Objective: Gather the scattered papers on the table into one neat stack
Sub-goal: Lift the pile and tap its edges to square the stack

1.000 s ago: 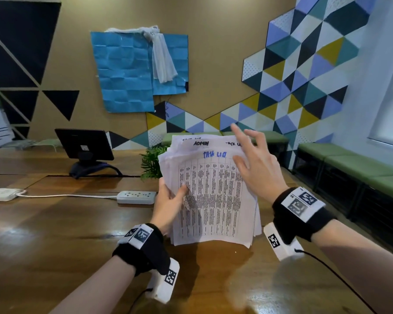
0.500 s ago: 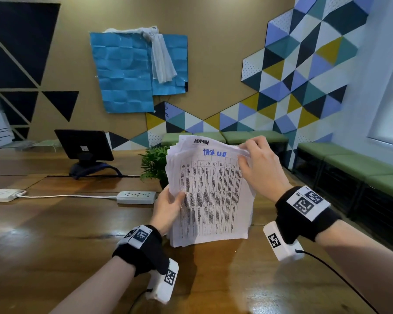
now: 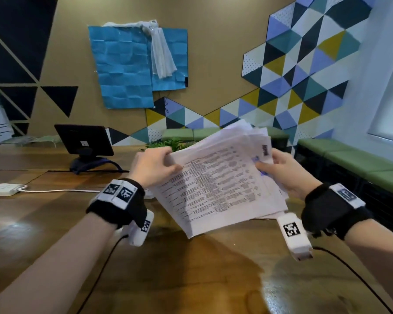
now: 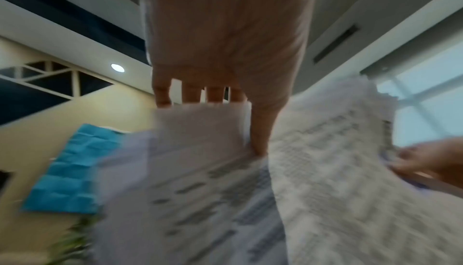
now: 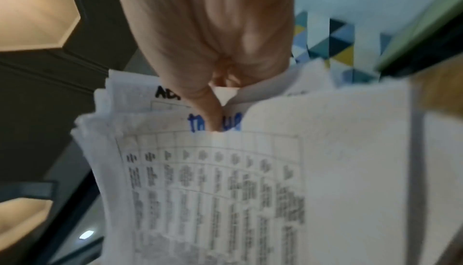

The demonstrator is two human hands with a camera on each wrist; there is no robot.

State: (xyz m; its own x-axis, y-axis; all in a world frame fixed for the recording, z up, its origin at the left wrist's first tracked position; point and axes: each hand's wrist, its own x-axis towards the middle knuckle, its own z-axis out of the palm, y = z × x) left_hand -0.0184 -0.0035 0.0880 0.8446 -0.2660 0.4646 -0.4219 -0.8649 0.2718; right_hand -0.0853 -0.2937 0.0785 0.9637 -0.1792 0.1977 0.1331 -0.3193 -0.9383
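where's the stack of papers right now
In the head view the stack of papers is centre frame, held above the wooden table between the left hand and right hand.

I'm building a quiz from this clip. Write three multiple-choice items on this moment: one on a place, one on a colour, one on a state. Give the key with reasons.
1. Where is the stack of papers?
A. flat on the table
B. held in the air above the table
C. on the green bench

2. What colour is the handwriting under the right thumb?
A. red
B. green
C. blue

3. How are the papers held?
A. by the left hand only
B. by both hands, one at each end
C. by neither hand

Key:
1 B, the stack casts a shadow on the wood below.
2 C, the right wrist view shows blue ink.
3 B, the left hand and the right hand each grip an end.
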